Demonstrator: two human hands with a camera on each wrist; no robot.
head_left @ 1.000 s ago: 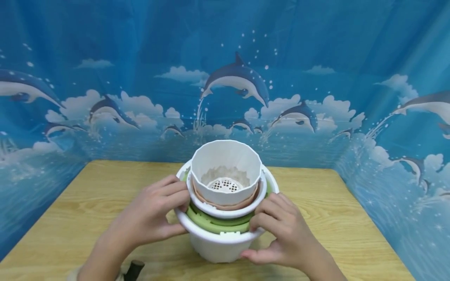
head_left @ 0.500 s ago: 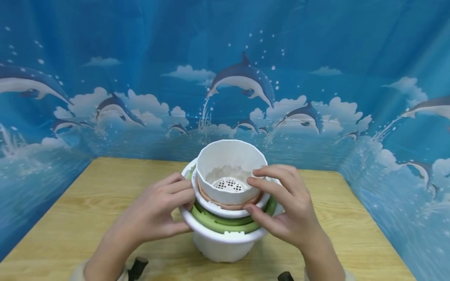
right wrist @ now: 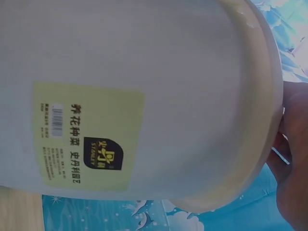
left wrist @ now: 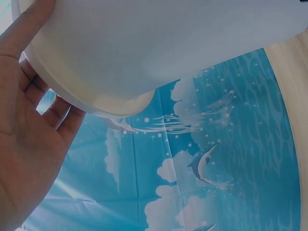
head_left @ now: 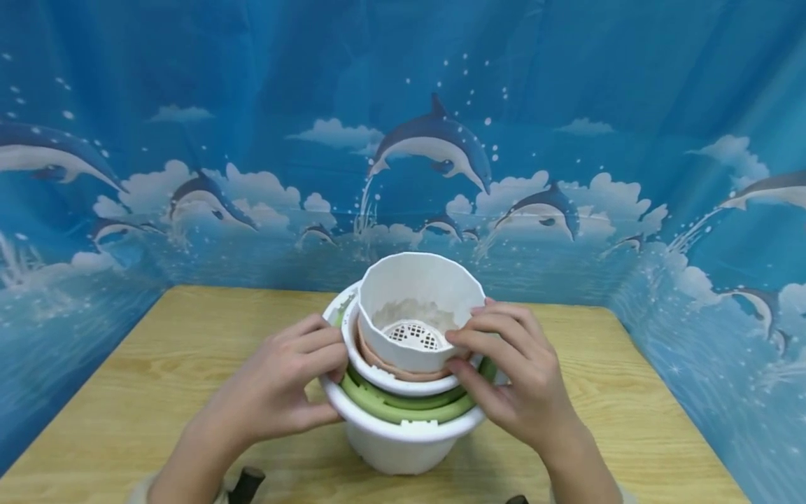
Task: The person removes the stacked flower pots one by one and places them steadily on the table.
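The right hand [head_left: 519, 371] has moved from the rim of the outer pot [head_left: 403, 444] to the small white inner pot [head_left: 418, 280], pinching its near right edge, apparently singling it out. The left hand [head_left: 296, 371] grips the outer pot's left rim; both pots sit nested mid-desk [head_left: 630, 399].

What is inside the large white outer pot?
The outer pot holds a green pot, a smaller white pot, a peach-coloured pot and a topmost white pot with a perforated bottom. The middle pots' lower parts and the outer pot's floor are covered.
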